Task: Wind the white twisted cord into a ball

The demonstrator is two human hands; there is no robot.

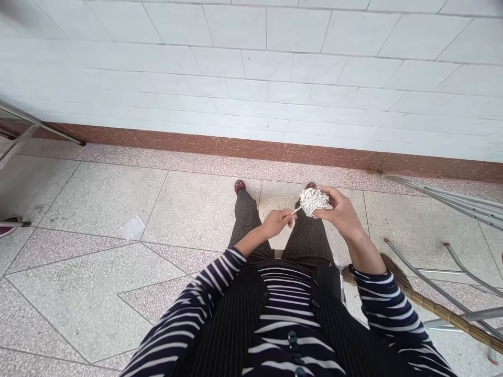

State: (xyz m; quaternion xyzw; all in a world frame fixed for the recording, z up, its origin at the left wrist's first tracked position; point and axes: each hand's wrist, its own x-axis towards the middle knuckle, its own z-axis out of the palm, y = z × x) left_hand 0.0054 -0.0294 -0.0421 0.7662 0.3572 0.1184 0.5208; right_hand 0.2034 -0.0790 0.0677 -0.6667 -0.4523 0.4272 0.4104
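Note:
A small white bundle of braided or knotted cord is held out in front of my legs. Around its right side curl the fingers of my right hand, thumb below and fingers above. My left hand is closed in a pinch on a thin pale strand that runs to the left side of the bundle. What the bundle is made of cannot be told, and the part inside my right palm is hidden.
A straw broom lies at the lower right beside metal chair legs. Folded metal tubing leans near the wall. Another metal frame stands at the left. White paper lies on the floor; a tiled wall rises ahead.

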